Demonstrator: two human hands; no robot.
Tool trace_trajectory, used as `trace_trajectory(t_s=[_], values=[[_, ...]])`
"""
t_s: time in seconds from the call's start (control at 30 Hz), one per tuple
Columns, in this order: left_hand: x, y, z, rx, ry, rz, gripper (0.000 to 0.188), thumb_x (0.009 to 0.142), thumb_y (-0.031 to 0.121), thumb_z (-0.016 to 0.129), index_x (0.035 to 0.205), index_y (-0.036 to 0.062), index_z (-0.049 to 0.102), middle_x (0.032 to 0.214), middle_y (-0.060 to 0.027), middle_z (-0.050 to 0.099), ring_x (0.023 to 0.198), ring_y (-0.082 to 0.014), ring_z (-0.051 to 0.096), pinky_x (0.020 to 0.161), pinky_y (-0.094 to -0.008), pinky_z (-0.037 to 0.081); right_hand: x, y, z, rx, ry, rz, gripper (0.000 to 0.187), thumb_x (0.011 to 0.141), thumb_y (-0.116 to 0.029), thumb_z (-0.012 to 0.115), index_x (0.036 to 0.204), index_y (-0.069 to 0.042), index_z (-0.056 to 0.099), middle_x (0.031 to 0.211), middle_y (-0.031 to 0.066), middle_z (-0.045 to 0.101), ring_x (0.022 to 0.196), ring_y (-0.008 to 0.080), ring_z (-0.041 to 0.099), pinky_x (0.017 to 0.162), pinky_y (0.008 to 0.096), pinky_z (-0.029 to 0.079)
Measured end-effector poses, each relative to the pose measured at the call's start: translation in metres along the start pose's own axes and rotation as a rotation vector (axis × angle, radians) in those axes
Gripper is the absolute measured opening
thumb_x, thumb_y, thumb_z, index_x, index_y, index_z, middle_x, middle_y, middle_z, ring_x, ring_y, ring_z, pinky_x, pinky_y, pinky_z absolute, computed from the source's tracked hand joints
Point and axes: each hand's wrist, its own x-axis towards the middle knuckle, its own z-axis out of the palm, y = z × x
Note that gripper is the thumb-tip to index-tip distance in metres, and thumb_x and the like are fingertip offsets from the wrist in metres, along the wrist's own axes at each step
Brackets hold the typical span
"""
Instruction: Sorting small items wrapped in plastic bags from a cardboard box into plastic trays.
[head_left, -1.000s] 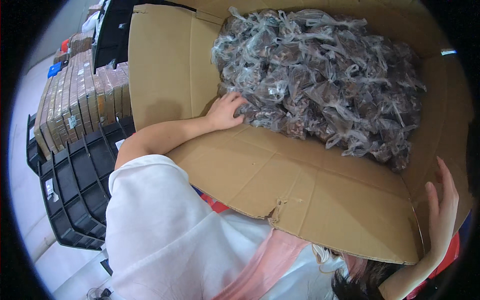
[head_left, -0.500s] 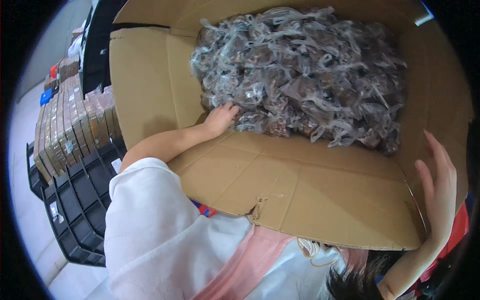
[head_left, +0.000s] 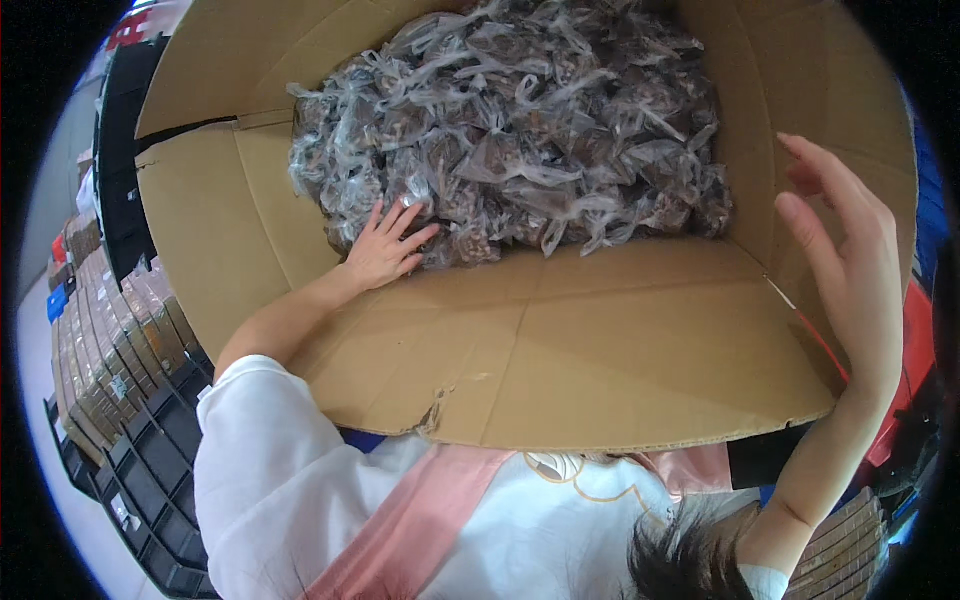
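A large cardboard box (head_left: 600, 340) stands before me with its flaps raised. Inside lie many tied clear plastic bags (head_left: 520, 130), packed close together, with small brownish pieces in them. My left hand (head_left: 385, 247) rests with spread fingers on the bags at the near left corner. Its fingertips touch the plastic, and I see nothing gripped in it. Over the right side of the box, my right hand (head_left: 850, 240) hovers with fingers loosely curved and thumb apart. It holds nothing and is next to the right flap.
At the left, strapped brown cartons (head_left: 110, 340) are stacked beside a black plastic pallet (head_left: 165, 480). A black panel (head_left: 125, 180) stands behind the left flap. Something red (head_left: 905, 370) lies beyond the box at the right, and flattened cardboard (head_left: 845, 545) shows at lower right.
The view has shifted, so the box and bags sit further left and higher. My left hand's fingers have spread from a curled pose. My right hand has risen along the right flap.
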Motion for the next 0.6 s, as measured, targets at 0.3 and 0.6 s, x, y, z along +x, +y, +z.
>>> trace_trajectory(t_s=[0.3,0.6], values=[[0.082,0.044,-0.002,-0.256,-0.141,0.141,0.044,0.079,0.027,0.063,0.121,0.0185,0.051,0.099,-0.0142,0.049,0.073,-0.0301,0.061,0.057,-0.0372,0.052,-0.001,-0.006,0.004,0.096,-0.016,-0.017,0.034,0.083,-0.012,0.060,0.115,-0.001,0.056,0.090,0.0135,0.062,0.084,0.0237,0.060,0.078,0.0320,0.046],[0.099,0.091,-0.031,0.306,-0.277,0.032,0.020,0.079,0.026,0.059,0.092,0.0111,0.059,0.093,-0.0115,0.053,0.067,-0.0217,0.062,0.049,-0.0301,0.048,0.000,-0.001,0.003,0.021,0.081,-0.126,0.033,0.083,-0.014,0.061,0.112,-0.001,0.057,0.090,0.0159,0.063,0.084,0.0272,0.061,0.076,0.0340,0.046]])
